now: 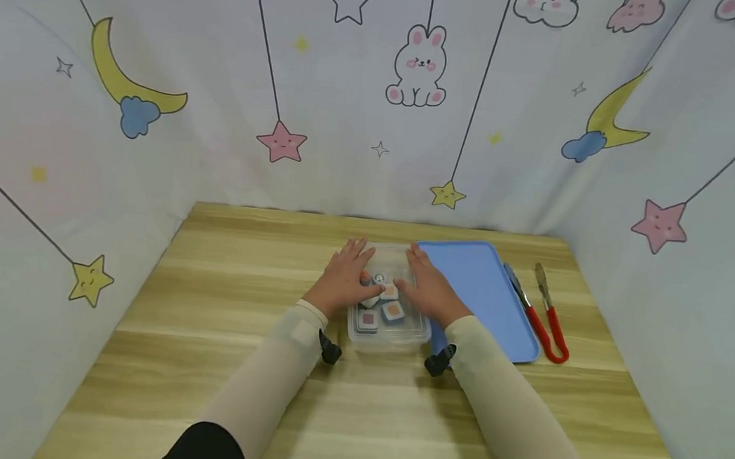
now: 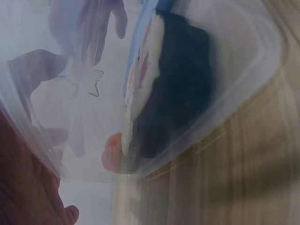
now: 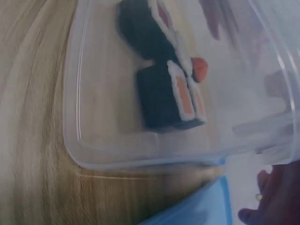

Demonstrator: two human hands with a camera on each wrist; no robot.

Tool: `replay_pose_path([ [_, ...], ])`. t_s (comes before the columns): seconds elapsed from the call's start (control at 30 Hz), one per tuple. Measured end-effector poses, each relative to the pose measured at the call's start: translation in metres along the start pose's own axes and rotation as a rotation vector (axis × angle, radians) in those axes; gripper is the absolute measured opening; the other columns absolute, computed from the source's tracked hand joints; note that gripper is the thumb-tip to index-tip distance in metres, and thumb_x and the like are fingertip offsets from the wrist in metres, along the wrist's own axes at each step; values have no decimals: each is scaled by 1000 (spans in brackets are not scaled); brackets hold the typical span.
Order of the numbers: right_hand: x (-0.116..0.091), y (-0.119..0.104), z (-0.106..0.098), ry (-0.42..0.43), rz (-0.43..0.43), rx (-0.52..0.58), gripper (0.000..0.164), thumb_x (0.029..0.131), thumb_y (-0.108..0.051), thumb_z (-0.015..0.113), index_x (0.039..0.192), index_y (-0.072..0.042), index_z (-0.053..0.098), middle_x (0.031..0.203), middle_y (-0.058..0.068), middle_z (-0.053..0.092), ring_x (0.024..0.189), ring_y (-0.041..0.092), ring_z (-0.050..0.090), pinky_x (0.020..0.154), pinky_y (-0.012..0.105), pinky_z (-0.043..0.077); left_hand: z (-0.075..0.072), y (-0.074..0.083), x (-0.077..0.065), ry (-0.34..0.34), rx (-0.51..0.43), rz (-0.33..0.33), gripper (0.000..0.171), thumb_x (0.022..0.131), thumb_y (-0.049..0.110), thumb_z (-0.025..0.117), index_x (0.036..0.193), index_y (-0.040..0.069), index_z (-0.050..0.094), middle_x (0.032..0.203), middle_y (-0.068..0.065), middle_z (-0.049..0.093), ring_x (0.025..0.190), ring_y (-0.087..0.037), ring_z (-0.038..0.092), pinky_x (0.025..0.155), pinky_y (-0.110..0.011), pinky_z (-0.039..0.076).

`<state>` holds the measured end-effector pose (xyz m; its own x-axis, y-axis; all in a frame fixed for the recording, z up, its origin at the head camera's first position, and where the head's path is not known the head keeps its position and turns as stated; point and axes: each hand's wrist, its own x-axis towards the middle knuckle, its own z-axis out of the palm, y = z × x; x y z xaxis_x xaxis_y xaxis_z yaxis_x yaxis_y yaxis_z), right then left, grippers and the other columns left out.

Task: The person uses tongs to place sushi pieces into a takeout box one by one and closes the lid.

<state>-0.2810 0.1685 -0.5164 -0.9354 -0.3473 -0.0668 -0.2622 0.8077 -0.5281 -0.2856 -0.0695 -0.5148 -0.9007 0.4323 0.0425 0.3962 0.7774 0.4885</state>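
A clear plastic box [image 1: 388, 342] stands at the middle of the table. Inside it are several sushi rolls [image 1: 392, 312] with dark wraps, white rims and orange or pinkish centres; a small round orange piece [image 3: 200, 69] lies beside them. My left hand [image 1: 342, 281] rests on the box's left side, fingers stretched forward and thumb reaching inward over the top. On the opposite side, my right hand [image 1: 432, 291] lies likewise, its thumb pointing towards the left one. Whether a separate lid covers the box is hard to tell. Fingertips are mostly out of sight in both wrist views.
A blue tray [image 1: 471, 285] lies just right of the box, partly behind my right hand and forearm. Tongs with red handles [image 1: 553, 336] lie along the tray's right edge. A patterned white curtain [image 1: 362, 117] encloses the wooden table [image 1: 224, 305] at back and sides.
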Motion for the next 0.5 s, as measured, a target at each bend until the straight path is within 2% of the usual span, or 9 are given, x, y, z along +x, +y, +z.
replay_pose_path([
  [0.07, -4, -1, -2, 35, 7, 44, 85, 106, -58, 46, 168, -16, 6, 175, 3, -3, 159, 32, 5, 125, 62, 19, 0, -2, 0, 16, -12, 13, 88, 97, 56, 65, 165, 12, 30, 173, -13, 12, 160, -35, 3, 126, -64, 10],
  [0.13, -15, -3, -2, 75, 18, 117, 86, 105, -63, 44, 169, -21, 4, 175, 2, -2, 160, 31, 5, 125, 62, 17, 0, -3, -7, 32, -39, 16, 88, 98, 57, 63, 165, 13, 28, 174, -13, 8, 160, -35, 1, 126, -63, 7],
  [0.2, -35, -6, -2, 119, 1, 197, 84, 106, -59, 47, 169, -21, 6, 175, 3, 0, 159, 31, 6, 125, 63, 16, 1, -1, -22, 55, -83, 11, 87, 98, 54, 63, 166, 14, 26, 174, -15, 6, 160, -36, -2, 126, -63, 5],
  [0.3, -70, -15, 1, 138, -59, 257, 81, 106, -45, 56, 168, -17, 11, 175, 8, 3, 159, 35, 8, 124, 66, 16, 0, 7, -54, 94, -167, -2, 87, 97, 48, 67, 165, 11, 27, 173, -17, 5, 159, -35, -4, 126, -64, 4],
  [0.4, -96, -23, 11, 124, -112, 227, 79, 106, -36, 59, 167, -11, 15, 174, 11, 2, 158, 38, 11, 122, 68, 21, 4, 17, -82, 98, -189, -4, 88, 95, 44, 70, 164, 7, 29, 173, -17, 6, 159, -32, -4, 127, -63, 7],
  [0.5, -104, -27, 27, 142, -108, 177, 77, 107, -37, 58, 167, -12, 18, 175, 11, 0, 157, 39, 15, 119, 68, 29, 14, 21, -96, 79, -155, -9, 89, 98, 49, 66, 165, 8, 25, 174, -13, 1, 160, -28, -4, 128, -59, 10],
])
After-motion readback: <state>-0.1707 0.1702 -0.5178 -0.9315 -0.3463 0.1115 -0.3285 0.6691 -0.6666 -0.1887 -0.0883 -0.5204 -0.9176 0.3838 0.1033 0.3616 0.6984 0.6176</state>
